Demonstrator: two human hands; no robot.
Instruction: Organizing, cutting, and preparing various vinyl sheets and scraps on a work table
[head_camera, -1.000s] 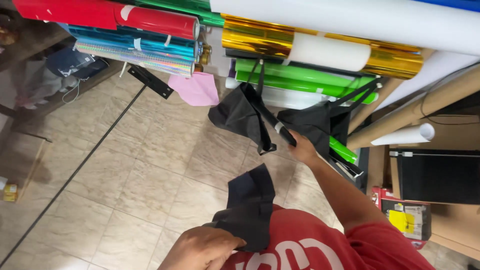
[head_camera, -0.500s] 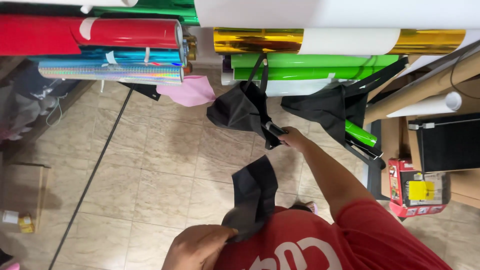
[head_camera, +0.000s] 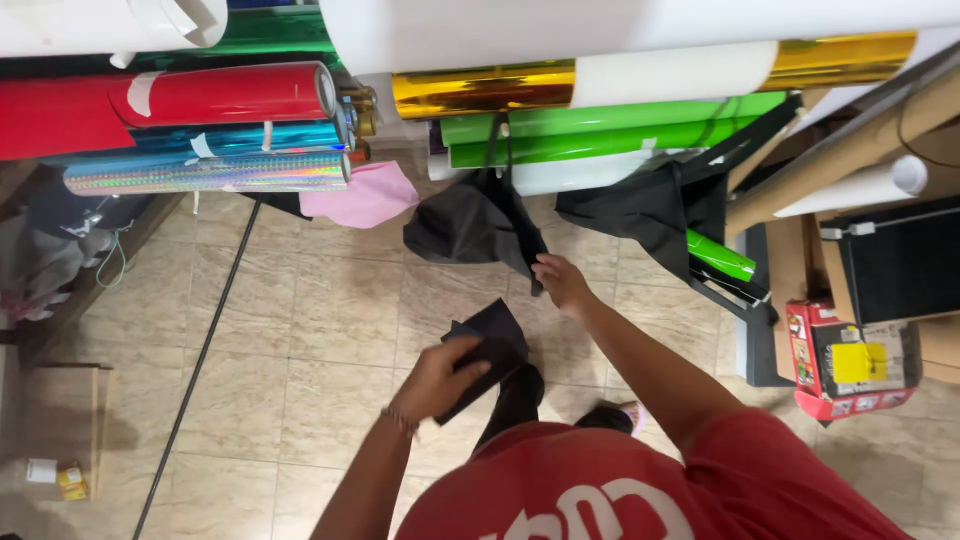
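Black cloth (head_camera: 490, 345) raised higher, left hand (head_camera: 440, 380) up

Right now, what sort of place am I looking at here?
Probably a vinyl or sign-making shop's stockroom. Racked rolls show it: a glossy red film roll, a metallic gold foil roll and a bright green film roll. Plain cardboard tubes lean nearby, over a beige tiled floor.
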